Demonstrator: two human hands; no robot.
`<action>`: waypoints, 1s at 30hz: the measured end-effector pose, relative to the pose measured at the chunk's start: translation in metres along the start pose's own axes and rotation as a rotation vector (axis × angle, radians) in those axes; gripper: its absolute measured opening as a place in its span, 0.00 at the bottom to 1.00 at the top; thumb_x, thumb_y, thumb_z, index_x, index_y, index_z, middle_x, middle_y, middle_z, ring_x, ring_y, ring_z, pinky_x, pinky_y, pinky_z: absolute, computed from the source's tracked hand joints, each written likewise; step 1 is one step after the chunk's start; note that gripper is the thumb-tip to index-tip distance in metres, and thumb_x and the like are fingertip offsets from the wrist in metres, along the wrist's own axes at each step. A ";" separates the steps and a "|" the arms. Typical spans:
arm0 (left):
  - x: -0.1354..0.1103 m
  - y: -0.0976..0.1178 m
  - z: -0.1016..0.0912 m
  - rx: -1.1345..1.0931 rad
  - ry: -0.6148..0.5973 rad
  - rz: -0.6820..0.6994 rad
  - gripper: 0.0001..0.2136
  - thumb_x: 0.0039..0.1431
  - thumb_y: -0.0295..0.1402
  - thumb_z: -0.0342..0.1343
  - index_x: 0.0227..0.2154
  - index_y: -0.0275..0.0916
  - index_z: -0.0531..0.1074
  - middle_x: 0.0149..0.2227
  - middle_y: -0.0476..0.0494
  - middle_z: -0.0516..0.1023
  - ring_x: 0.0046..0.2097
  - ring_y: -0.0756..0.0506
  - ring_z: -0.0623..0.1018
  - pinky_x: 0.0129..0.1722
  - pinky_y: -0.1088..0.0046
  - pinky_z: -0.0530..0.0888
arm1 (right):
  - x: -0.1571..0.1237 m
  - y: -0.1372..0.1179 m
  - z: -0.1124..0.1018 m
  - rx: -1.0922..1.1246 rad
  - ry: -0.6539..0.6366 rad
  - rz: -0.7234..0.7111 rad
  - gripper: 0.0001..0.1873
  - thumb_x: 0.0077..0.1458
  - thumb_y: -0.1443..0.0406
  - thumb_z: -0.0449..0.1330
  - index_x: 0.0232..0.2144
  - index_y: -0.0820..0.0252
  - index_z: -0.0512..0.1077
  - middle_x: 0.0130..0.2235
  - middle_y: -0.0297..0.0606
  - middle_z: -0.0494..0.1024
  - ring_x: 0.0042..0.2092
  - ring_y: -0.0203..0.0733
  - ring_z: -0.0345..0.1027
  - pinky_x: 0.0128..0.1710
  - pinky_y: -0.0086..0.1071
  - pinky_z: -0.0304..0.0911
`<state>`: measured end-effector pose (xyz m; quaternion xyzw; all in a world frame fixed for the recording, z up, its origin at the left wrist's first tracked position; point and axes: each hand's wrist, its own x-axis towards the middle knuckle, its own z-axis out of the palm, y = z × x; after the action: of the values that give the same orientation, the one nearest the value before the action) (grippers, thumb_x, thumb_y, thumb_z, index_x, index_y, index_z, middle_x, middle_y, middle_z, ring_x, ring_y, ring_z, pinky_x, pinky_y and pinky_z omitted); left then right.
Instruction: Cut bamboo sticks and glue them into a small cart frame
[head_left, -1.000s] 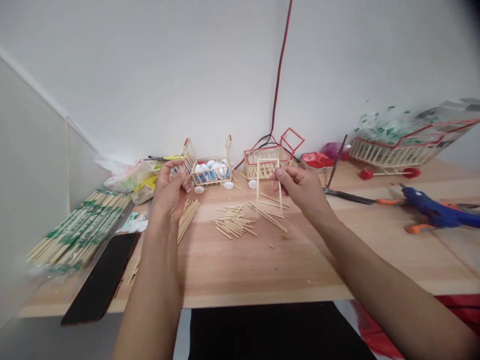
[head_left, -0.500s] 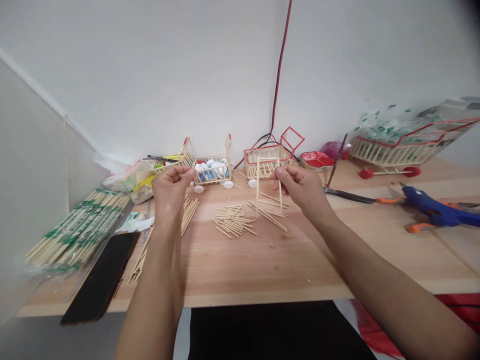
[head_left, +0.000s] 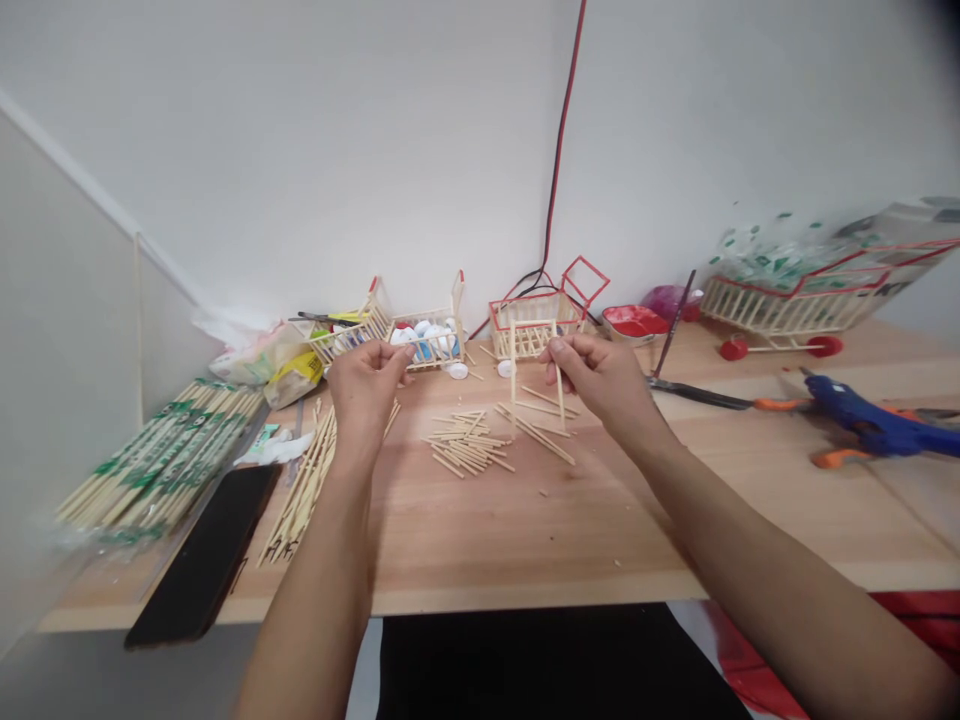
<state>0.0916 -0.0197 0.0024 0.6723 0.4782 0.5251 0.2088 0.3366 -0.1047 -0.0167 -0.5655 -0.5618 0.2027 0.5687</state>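
Observation:
My right hand (head_left: 596,378) pinches a three-sided frame of thin wooden sticks (head_left: 513,385) by one side, with its open end pointing down. My left hand (head_left: 371,385) is closed in a pinch in the air to the left of the frame; whatever its fingertips hold, if anything, is too small to make out. Short cut sticks (head_left: 469,442) lie in a loose pile on the table between the hands. Longer sticks (head_left: 300,490) are bundled beside my left forearm. Behind the frame stands a small stick-built cart with red edges (head_left: 499,315).
Another stick cart (head_left: 424,345) holds white and blue pieces. A dish of red paint (head_left: 634,320) and a large cart with red wheels (head_left: 787,305) stand right. A blue glue gun (head_left: 862,412) lies at right. Packaged chopsticks (head_left: 161,460) and a black phone (head_left: 202,555) are left.
My left hand has moved right, closer to the stick frame, and slightly down. The frame in my right hand has stayed almost where it was.

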 end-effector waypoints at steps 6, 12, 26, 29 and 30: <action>0.002 -0.010 0.006 -0.109 -0.076 0.079 0.20 0.43 0.23 0.61 0.42 0.42 0.76 0.37 0.46 0.80 0.35 0.46 0.77 0.33 0.74 0.70 | 0.001 0.003 0.001 0.014 -0.020 -0.001 0.20 0.57 0.50 0.55 0.28 0.61 0.73 0.22 0.34 0.72 0.21 0.33 0.58 0.21 0.27 0.53; -0.010 -0.006 0.025 -0.061 -0.189 0.138 0.05 0.49 0.26 0.59 0.28 0.41 0.79 0.32 0.46 0.81 0.36 0.44 0.78 0.40 0.67 0.71 | 0.001 0.003 0.001 0.013 -0.010 0.010 0.20 0.57 0.50 0.55 0.28 0.60 0.73 0.23 0.34 0.72 0.22 0.33 0.58 0.21 0.27 0.53; -0.051 -0.002 0.073 0.176 -0.612 0.510 0.10 0.55 0.20 0.53 0.30 0.39 0.77 0.32 0.43 0.79 0.39 0.44 0.76 0.42 0.67 0.70 | 0.003 -0.002 -0.009 0.042 0.106 -0.020 0.18 0.58 0.53 0.56 0.29 0.61 0.74 0.23 0.34 0.73 0.22 0.32 0.59 0.20 0.27 0.54; -0.050 -0.003 0.072 0.177 -0.611 0.494 0.09 0.55 0.20 0.54 0.30 0.39 0.77 0.33 0.43 0.79 0.41 0.44 0.76 0.42 0.68 0.70 | 0.004 -0.002 -0.012 0.060 0.135 -0.016 0.18 0.58 0.53 0.57 0.29 0.60 0.75 0.23 0.34 0.73 0.22 0.32 0.59 0.21 0.27 0.54; -0.050 -0.003 0.072 0.181 -0.607 0.485 0.08 0.55 0.20 0.55 0.31 0.38 0.77 0.33 0.43 0.79 0.41 0.45 0.76 0.43 0.68 0.70 | 0.005 -0.002 -0.013 0.070 0.143 -0.018 0.18 0.57 0.52 0.57 0.28 0.59 0.75 0.23 0.34 0.73 0.21 0.32 0.59 0.21 0.27 0.54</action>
<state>0.1564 -0.0452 -0.0514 0.9060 0.2665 0.2924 0.1508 0.3481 -0.1064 -0.0096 -0.5532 -0.5177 0.1761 0.6285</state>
